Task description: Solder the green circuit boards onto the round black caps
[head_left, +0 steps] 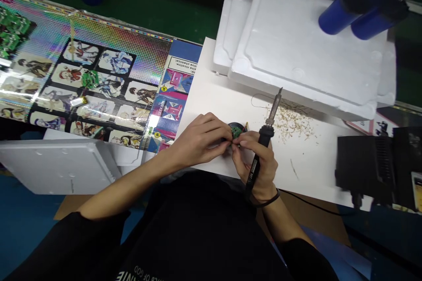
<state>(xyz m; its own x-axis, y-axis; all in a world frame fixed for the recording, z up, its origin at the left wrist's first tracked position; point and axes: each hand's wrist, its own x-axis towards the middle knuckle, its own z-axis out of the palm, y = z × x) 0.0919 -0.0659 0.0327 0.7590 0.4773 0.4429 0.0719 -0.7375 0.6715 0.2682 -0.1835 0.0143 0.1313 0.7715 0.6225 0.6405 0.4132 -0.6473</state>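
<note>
Two hands, I note, at bench (306, 171) front edge: left hand (201, 140) pinching green board (236, 131), right hand (255, 160) gripping soldering iron (264, 137).

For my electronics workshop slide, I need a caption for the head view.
The left hand and right hand hold a small green circuit board, the right also gripping a soldering iron.

Soldering iron (264, 137) in right hand (255, 163); left hand (201, 139) on green board (235, 131)
</note>
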